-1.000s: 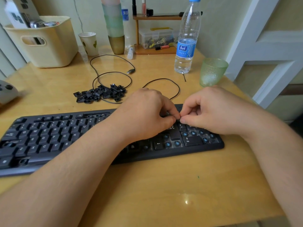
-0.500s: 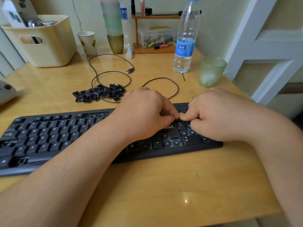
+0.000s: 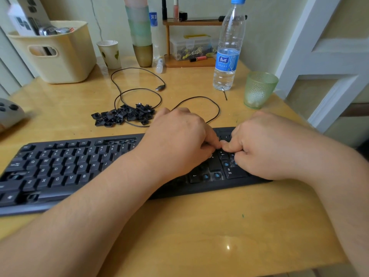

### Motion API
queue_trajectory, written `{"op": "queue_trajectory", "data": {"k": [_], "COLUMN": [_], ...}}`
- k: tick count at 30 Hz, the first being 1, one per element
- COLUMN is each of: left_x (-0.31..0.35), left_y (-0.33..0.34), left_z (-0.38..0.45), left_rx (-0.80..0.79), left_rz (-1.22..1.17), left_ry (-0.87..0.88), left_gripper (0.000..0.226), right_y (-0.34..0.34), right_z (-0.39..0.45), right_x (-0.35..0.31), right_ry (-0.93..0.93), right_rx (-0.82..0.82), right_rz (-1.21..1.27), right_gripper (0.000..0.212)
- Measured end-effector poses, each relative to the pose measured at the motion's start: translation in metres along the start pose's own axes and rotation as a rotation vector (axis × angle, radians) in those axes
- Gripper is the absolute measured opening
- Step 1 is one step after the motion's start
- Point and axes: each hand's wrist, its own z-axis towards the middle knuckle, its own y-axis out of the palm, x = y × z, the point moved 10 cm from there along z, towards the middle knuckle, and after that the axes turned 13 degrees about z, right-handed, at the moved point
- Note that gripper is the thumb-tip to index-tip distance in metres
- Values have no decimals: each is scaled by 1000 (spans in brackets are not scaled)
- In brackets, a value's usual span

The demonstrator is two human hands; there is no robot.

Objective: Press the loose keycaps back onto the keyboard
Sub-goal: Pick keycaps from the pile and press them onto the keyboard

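The long, flat black plastic keyboard (image 3: 79, 168) is laid with its long axis running left to right across the yellow wooden surface (image 3: 199, 236), its lettered keys facing up and its front edge towards the person. Both hands are gathered over its right-hand end, where several blue switch stems (image 3: 216, 175) are exposed among the seated keys. The left hand (image 3: 179, 140) is curled with its fingertips drawn down to the keyboard; the right hand (image 3: 265, 144) is curled likewise, and the tips of the two hands meet over one spot near the top of the number block. Whether a keycap is pinched there cannot be told, since the fingers cover it. The heap of loose black plastic keycaps (image 3: 123, 115) lies on the surface behind the keyboard, beyond its middle and to the left of the left hand, inside the loops of a thin black cable (image 3: 139, 90). The left hand is plainly the nearer to that heap, so the next keycap would probably be fetched by a reach forwards and leftwards. The heap itself is stretched left to right, roughly parallel to the keyboard, and its caps lie tumbled at mixed angles.
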Motion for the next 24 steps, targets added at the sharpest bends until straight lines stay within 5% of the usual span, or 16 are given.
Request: {"op": "queue_trajectory", "data": {"k": [11,16,21,24], "left_x": [-4,-25,-33,-28], "left_y": [7,-2,0,4], "left_z": [4,3,2,2], "left_rx": [-33,-6,-11,-16], "left_rz": [-73,-189,-196,-205], "left_ry": [-66,-172,-220,-200], "left_gripper": [18,18,19,19], "right_y": [-3,-28,-9,-15], "right_z": [1,-2,4,2], "right_x": [13,29,17,16], "right_ry": [-5,2,-54,-81], "right_rx": [40,242,89,136], "right_rz": [261,354,268,287], "right_gripper": [36,38,43,44]}}
